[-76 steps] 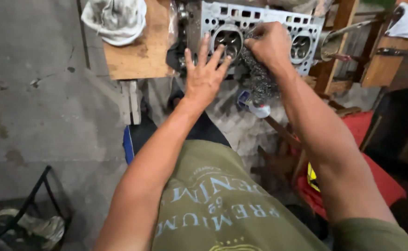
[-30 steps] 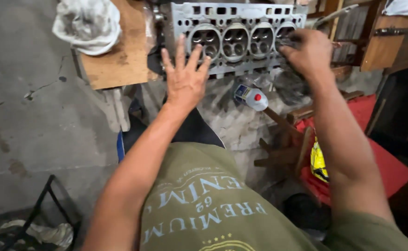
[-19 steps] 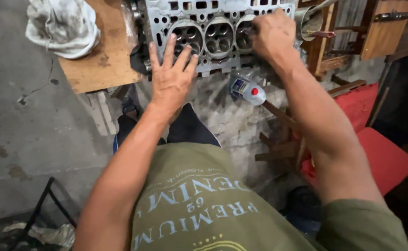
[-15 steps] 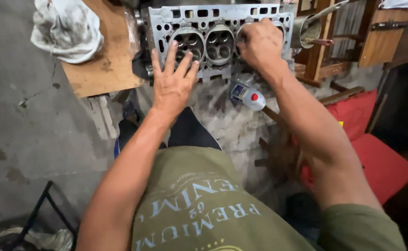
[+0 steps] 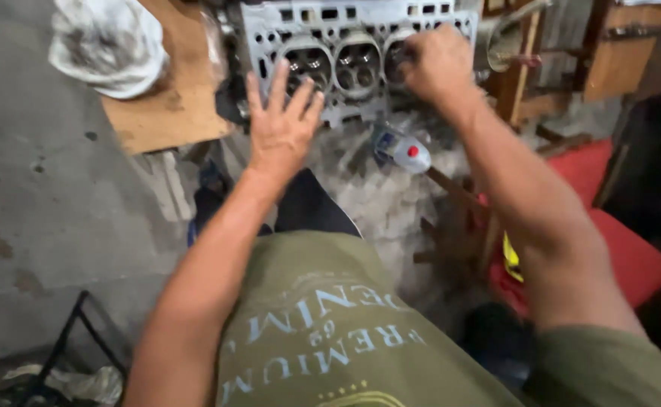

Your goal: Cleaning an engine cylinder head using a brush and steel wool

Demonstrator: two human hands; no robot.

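The grey cylinder head point(image 5: 357, 53) is cut off at the top edge and motion-blurred, the left hand point(image 5: 281, 132) lies spread-fingered against its lower edge, while the right hand point(image 5: 436, 64) is clenched over its right chamber, hiding whatever it grips

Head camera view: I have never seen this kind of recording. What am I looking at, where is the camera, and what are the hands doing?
The camera sits on a person's head and looks down past an olive green shirt at two bare arms. Ahead lies a grey metal engine cylinder head with round chambers. The left hand is spread flat, fingers on its lower edge. The right hand is closed in a fist over the right chambers; whether it holds anything is hidden. Below lies a small clear bottle with a red cap. To the left, a crumpled white cloth rests on a wooden board; a red seat stands to the right.
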